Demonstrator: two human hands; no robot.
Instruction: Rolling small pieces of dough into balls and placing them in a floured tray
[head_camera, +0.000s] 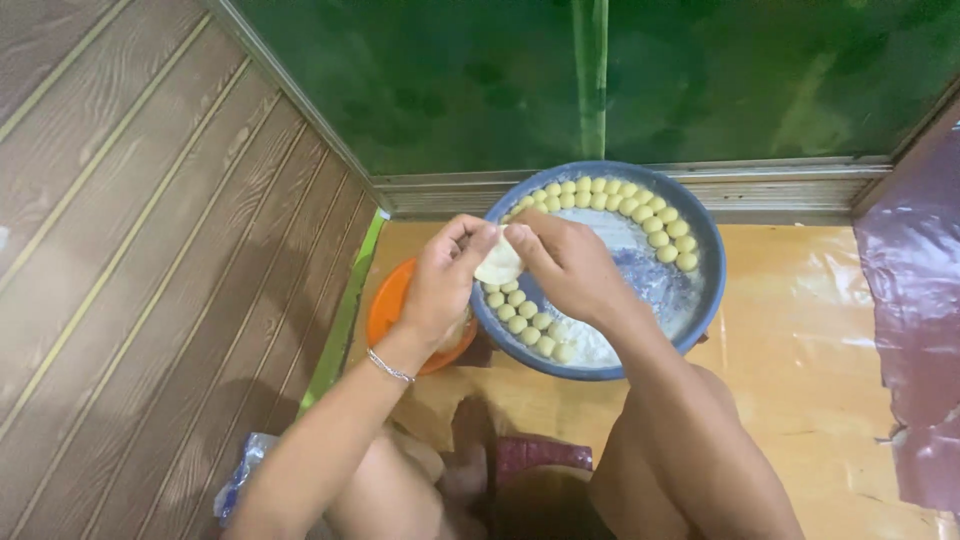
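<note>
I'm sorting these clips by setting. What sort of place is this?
Probably a home floor used for food preparation. The person sits low, both hands pinching a dough piece over a floured blue basin ringed with dough balls, between a wood-panelled wall and an orange mat.

A home floor corner: wood-panelled wall (130, 250), green glass door (600, 70), orange floor mat (800, 330)
</note>
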